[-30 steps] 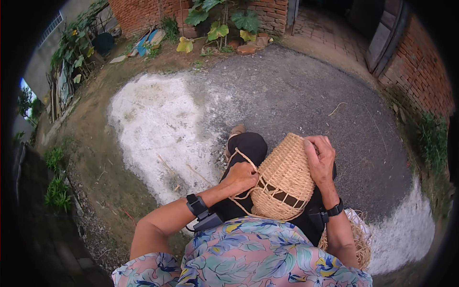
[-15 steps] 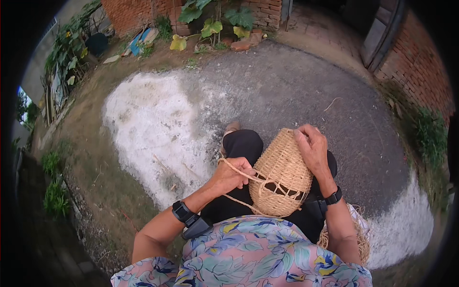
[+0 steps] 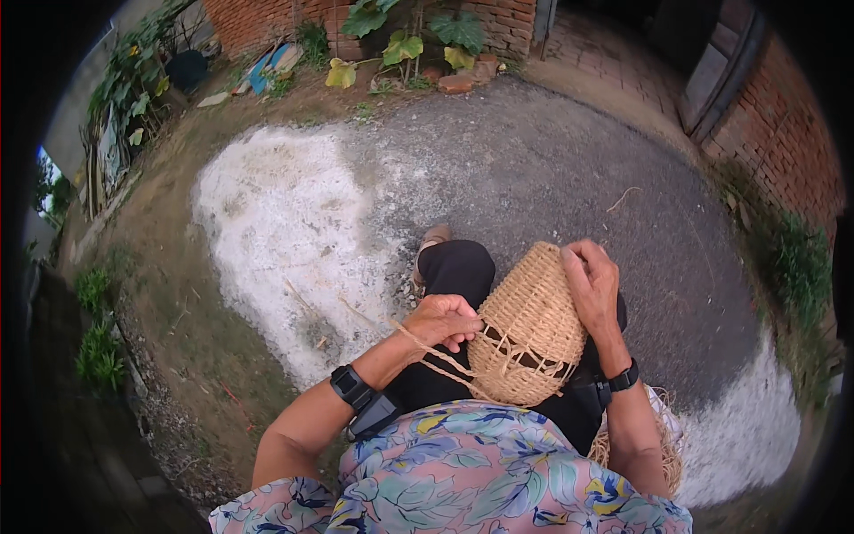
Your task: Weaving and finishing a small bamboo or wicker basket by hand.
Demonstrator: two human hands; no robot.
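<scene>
A tan woven straw basket (image 3: 534, 311), narrowing toward its far end, lies tilted across my lap. An open band with spaced upright strands (image 3: 534, 359) crosses its lower part, and the dark inside shows through. My right hand (image 3: 592, 283) grips the basket's far right side, fingers curled over it. At the left edge of the open band, my left hand (image 3: 445, 322) has thumb and fingers pinched together against the weave; what lies between the fingertips is too small to make out. Twisted straw cord (image 3: 438, 358) runs from the basket's lower left, past my left wrist.
A bundle of loose straw (image 3: 669, 440) lies by my right hip, partly behind my arm. White powdery patches (image 3: 285, 214) cover parts of the dark ground (image 3: 551, 160). Leafy plants (image 3: 405, 44), a brick wall (image 3: 783, 116) and an open doorway (image 3: 614, 53) stand beyond.
My left hand has shifted slightly right, its fingertips now against the basket's edge. The cord that ran over its fingers now hangs lower, past the wrist. My right hand keeps its hold.
</scene>
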